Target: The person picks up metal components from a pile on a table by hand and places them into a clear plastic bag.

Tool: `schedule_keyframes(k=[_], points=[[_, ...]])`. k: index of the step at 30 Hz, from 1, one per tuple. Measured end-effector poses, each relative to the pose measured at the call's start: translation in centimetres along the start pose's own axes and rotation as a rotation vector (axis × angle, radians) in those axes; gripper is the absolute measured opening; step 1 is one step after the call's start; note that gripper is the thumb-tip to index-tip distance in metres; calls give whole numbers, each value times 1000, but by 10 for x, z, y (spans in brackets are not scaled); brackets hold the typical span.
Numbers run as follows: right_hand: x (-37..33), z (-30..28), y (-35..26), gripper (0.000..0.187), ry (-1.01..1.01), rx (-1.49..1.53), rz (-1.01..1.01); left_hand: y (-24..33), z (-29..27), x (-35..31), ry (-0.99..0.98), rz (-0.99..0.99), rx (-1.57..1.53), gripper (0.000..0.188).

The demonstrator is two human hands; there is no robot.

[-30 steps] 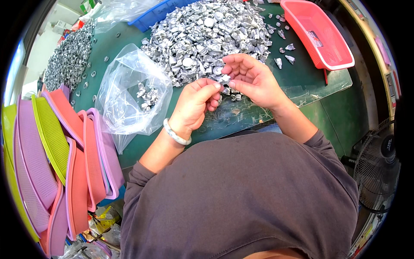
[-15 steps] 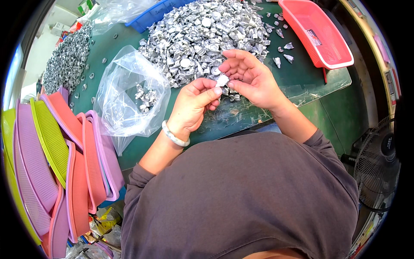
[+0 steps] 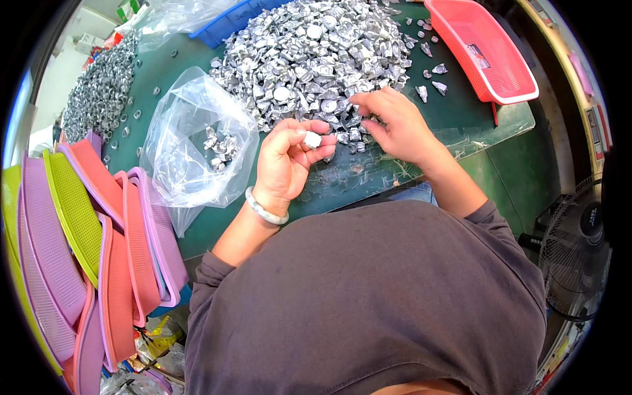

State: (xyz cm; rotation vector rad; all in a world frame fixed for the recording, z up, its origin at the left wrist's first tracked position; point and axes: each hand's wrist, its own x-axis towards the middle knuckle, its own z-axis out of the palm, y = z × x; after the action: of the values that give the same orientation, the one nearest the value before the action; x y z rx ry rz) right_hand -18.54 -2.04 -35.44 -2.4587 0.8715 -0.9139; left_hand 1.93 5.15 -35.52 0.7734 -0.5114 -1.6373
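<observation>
A small silvery metal piece point(image 3: 312, 139) sits between the thumb and curled fingers of my left hand point(image 3: 280, 158), which wears a pale bangle on its wrist. My right hand point(image 3: 398, 128) is at the near right edge of a big heap of similar metal pieces point(image 3: 309, 59). Its thumb and forefinger are bent and apart, with nothing visible between them. Left of my left hand, a clear plastic bag point(image 3: 178, 151) lies on the green table with several metal pieces point(image 3: 222, 148) in it.
A red plastic basket point(image 3: 490, 56) stands at the far right, loose metal pieces point(image 3: 440, 69) beside it. Many small metal rings point(image 3: 99, 85) are piled at the far left. Stacked colourful baskets point(image 3: 85, 230) fill the left side. A blue tray point(image 3: 220, 29) lies behind the heap; a fan point(image 3: 573, 257) stands at right.
My right hand has come away from the piece and moved slightly right and down, to the heap's edge. My left hand has drawn a little left and turned, still holding the metal piece.
</observation>
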Motion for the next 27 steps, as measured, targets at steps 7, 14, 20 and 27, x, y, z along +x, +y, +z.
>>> schedule_keyframes(k=[7, 14, 20, 27], points=[[-1, 8, -3, 32, 16, -218, -216, 3, 1, -3, 48, -74, 108, 11], [-4, 12, -4, 32, -47, -356, -294, 1, 6, -4, 67, -192, 275, 18], [3, 8, -2, 37, 75, -136, -159, 0, 10, -5, 107, -213, 351, 15], [9, 13, -4, 45, 16, -233, -124, -1, 11, -3, 76, -223, 390, 15]])
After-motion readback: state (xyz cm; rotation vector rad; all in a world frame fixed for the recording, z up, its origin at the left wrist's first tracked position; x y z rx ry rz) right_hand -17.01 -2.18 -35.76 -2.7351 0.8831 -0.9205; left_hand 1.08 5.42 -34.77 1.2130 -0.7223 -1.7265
